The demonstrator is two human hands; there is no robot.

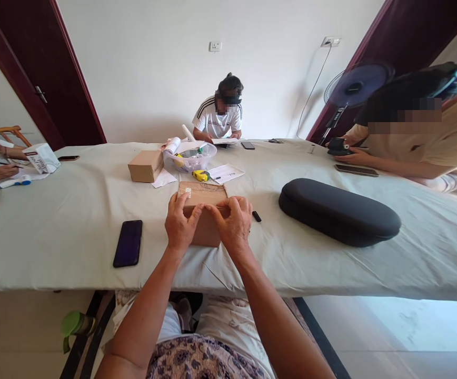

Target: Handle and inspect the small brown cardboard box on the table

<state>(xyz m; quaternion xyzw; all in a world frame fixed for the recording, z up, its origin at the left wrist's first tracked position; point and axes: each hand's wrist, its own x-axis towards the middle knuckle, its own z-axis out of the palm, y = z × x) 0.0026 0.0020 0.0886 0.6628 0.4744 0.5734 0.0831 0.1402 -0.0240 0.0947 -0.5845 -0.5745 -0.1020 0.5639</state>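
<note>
A brown cardboard box [206,231] stands on the cloth-covered table [78,226] straight in front of me. Its lid flap lies over the top, with a small white label near the left corner. My left hand [181,223] grips the box's left side, and my right hand [235,223] grips the right side. Both thumbs press at the lid's near edge, their tips almost meeting in the middle. Some fingers are hidden behind the box. A small black object [256,216] lies just right of my right hand. Left of the box is a dark smartphone [128,243].
Behind the box are a yellow tape measure [200,175], paper [227,173], a clear plastic basket [192,163] of odds and ends, and another cardboard box [141,171]. A long black case [339,211] lies to the right. Other people sit at the far, left and right sides.
</note>
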